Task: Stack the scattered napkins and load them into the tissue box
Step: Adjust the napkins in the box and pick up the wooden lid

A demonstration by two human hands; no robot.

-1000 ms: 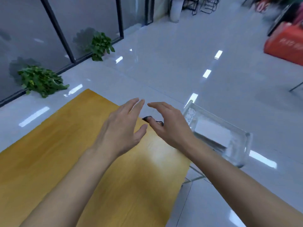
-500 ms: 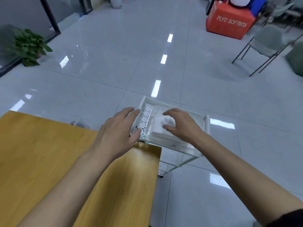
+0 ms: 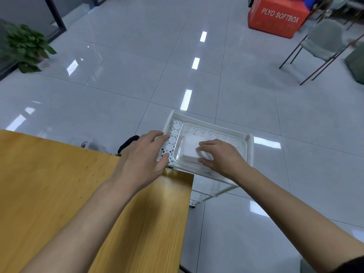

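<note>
We see the white napkins (image 3: 189, 147) stacked in the clear container (image 3: 238, 152) on the cart (image 3: 250, 148), just past the corner of the table (image 3: 59, 184). The right hand (image 3: 222, 157) pinches their near end, and the left hand (image 3: 141, 157) hovers spread and empty at the cart's left rim. Open tiled floor (image 3: 137, 75) stretches beyond, where a red box (image 3: 275, 24) reads "PLYO SOFTBOX".

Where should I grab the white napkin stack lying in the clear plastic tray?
The white napkin stack lies flat inside the clear plastic tray, whose raised walls block a side approach. So come from above at its near right edge, thumb against the edge, fingers on top; the right hand pinches it there.
</note>
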